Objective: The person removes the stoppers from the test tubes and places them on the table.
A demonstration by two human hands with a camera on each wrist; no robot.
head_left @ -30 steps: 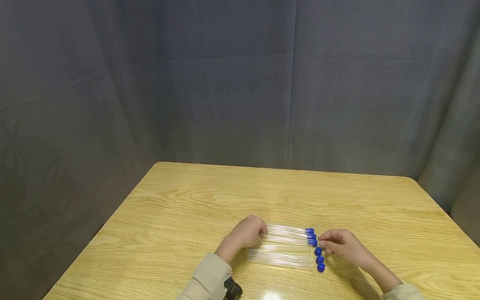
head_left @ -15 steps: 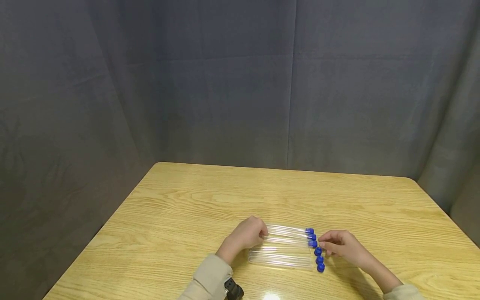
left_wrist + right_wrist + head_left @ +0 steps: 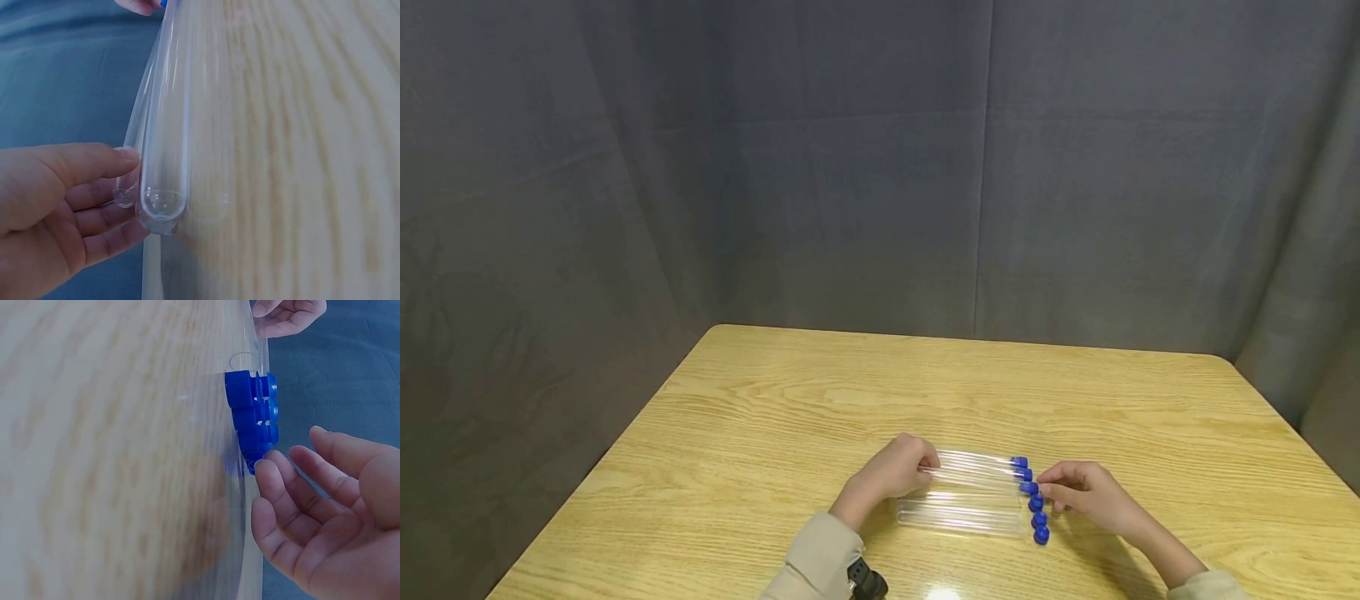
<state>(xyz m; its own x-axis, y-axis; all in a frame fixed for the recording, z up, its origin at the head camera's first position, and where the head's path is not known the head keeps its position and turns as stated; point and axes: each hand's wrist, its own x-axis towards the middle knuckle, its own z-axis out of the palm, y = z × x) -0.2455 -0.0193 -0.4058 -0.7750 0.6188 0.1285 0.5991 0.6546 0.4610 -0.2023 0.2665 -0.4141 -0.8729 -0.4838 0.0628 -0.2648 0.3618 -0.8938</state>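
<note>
My left hand (image 3: 895, 468) pinches the rounded end of a clear test tube (image 3: 128, 178) between thumb and fingers in the left wrist view. Several such tubes lie side by side on the table. The far ones (image 3: 976, 460) carry blue caps on their right ends; the near ones (image 3: 958, 523) have bare ends. Loose blue caps (image 3: 1040, 519) stand in a short row beside those bare ends. Just right of the capped ends is my right hand (image 3: 1082, 490), fingers loosely bent and holding nothing. Its fingertips come close to a blue cap (image 3: 240, 387); contact is unclear.
The wooden table (image 3: 775, 400) stretches out behind and to both sides of the tubes. Dark grey curtains (image 3: 850, 208) hang beyond its back and side edges. A black device (image 3: 867, 579) is strapped at the left sleeve's cuff.
The nearest capped tube has shifted slightly right and toward the near side, with its cap now by the loose caps. My left hand moved a little right; the right hand barely moved.
</note>
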